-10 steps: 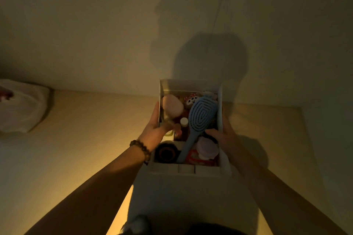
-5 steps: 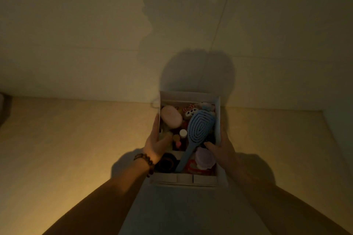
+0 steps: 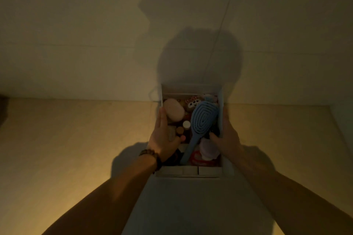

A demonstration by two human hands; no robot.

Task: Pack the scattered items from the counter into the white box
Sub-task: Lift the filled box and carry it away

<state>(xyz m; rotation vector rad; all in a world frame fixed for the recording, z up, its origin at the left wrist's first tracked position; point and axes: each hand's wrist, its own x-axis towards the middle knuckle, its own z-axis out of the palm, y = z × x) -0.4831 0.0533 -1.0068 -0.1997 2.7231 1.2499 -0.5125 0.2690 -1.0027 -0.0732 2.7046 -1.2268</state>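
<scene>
The white box [image 3: 191, 89] sits in the middle of the view, full of items. A blue hairbrush [image 3: 202, 118] lies slanted across it. Beside it are a pink oval pad [image 3: 173, 111], a small plush toy [image 3: 193, 103], small bottles [image 3: 186, 125], a pale purple lid [image 3: 209, 149] and a red item [image 3: 198, 159]. My left hand [image 3: 164, 139] grips the box's left wall, thumb inside. My right hand [image 3: 227, 137] grips the right wall, thumb over the rim. The box's lower left corner is hidden behind my left wrist.
A beige counter [image 3: 76, 139] stretches left and right of the box and meets a plain wall [image 3: 95, 34] behind. A grey flap or lid [image 3: 191, 206] extends from the box's near edge toward me. The light is dim, with shadows on the wall.
The view swung right, so the white bag at the far left left the frame. Both hands kept their hold on the box, which sank lower in view toward the counter.
</scene>
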